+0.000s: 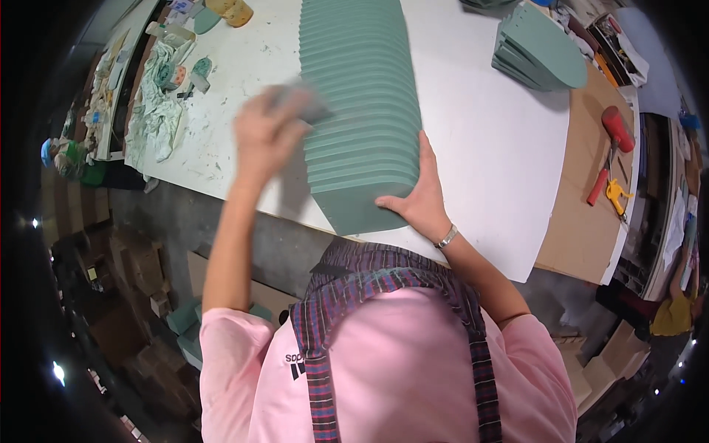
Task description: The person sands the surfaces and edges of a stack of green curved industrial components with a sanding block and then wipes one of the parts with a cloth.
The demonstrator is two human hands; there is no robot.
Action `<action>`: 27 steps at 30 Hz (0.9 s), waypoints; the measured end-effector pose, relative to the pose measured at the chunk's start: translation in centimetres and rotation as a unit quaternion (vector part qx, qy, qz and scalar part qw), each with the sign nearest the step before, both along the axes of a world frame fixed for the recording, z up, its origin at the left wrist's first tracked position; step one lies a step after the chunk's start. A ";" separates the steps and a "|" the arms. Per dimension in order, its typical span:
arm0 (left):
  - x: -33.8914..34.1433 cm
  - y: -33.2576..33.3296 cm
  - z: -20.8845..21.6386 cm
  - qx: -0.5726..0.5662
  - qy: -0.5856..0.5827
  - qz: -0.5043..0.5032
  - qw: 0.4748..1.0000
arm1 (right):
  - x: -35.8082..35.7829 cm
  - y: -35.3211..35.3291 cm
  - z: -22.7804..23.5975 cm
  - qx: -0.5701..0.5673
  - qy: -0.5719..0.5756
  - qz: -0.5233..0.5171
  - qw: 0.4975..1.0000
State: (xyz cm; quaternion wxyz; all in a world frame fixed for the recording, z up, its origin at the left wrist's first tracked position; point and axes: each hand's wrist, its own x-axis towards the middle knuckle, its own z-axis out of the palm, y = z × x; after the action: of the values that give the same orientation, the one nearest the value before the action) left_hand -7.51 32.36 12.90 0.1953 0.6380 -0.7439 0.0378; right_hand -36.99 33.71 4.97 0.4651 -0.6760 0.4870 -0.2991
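A long row of overlapping green sheet pieces (362, 111) lies on the white table, stretching away from me. My left hand (266, 136) is at the row's left edge, its fingers closed around a small greyish pad or block (314, 105) smeared by motion; its exact kind cannot be made out. At the near right corner my right hand (422, 199) rests against the row. Its thumb lies on the nearest green piece and its fingers stretch flat along the right side. A metal band circles that wrist.
More green pieces (538, 50) are stacked at the far right. A red-headed mallet (618, 129) and a yellow air gun (617, 193) lie on brown board (583, 214). To the left are a stained cloth (157, 96) and a yellowish container (233, 10). Another person (77, 161) is at far left.
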 end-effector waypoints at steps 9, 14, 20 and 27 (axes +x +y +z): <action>3.5 -1.8 0.1 -0.015 0.016 0.067 0.998 | 0.0 0.2 0.0 -0.010 0.004 -0.001 1.000; -3.8 -2.6 2.6 -0.033 -0.017 -0.082 0.996 | -0.4 0.1 0.3 0.001 0.010 -0.003 1.000; 3.9 -5.0 1.7 -0.023 -0.100 0.111 0.989 | -0.3 0.0 0.4 0.001 0.016 0.000 1.000; 2.4 -6.1 2.0 0.024 0.018 0.010 0.999 | -0.4 0.1 0.3 0.004 0.016 0.001 1.000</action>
State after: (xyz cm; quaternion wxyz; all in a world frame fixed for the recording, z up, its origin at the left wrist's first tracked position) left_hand -5.11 26.28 14.87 0.1929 0.6504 -0.7346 0.0101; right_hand -37.36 33.84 5.25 0.4599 -0.6795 0.4951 -0.2857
